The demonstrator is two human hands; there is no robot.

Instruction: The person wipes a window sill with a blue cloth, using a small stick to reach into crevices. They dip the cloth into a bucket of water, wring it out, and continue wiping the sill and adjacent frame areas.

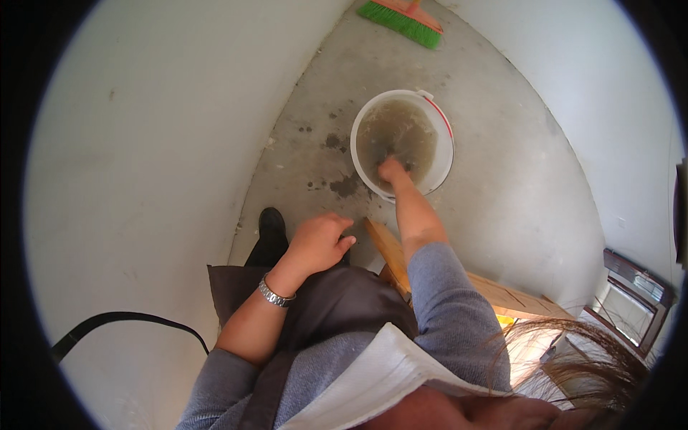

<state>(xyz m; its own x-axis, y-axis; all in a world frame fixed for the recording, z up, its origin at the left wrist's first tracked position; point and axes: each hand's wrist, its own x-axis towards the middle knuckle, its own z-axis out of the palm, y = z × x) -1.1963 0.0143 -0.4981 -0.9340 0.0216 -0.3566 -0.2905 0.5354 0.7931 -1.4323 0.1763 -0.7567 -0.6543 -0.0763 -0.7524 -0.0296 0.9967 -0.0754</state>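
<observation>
My right hand (393,169) reaches down into a white plastic bucket (445,153), near the side closest to me. Murky brown water (395,129) partly fills the bucket, and ripples spread around the hand. My fingers are under the surface, so whether they hold anything is hidden. Dark shapes show in the water beside them. Over my lap hovers my left hand (324,242), with nothing in it and the thumb apart from the loosely bent fingers. A metal-band wristwatch (275,293) is on that wrist.
Wet patches (345,185) mark the concrete floor (500,177) left of the bucket. A broom head (402,24) with green bristles lies beyond it. Walls (156,150) close in on both sides. Wooden boards (388,250) stand by my right arm. My black boot (271,228) is at the left.
</observation>
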